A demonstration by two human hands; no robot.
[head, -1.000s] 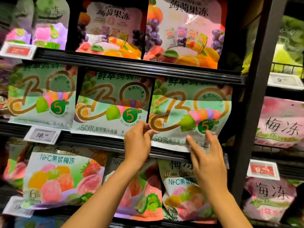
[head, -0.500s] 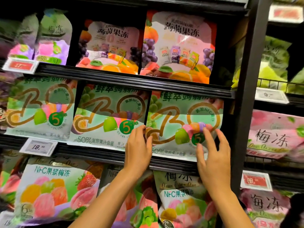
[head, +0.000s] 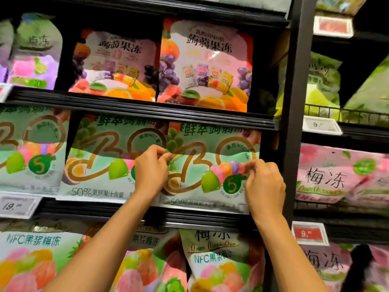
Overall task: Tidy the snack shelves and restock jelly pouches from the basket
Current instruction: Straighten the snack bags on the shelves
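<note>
Your left hand point(head: 150, 167) and right hand point(head: 264, 184) have climbed from the lower edge and are now pinching the side edges of the mint-green foil jelly pouch point(head: 208, 165) at the right end of the black middle shelf point(head: 210, 221). Three such pouches are showing; the leftmost is getting cropped, and small print is blurring.
</note>
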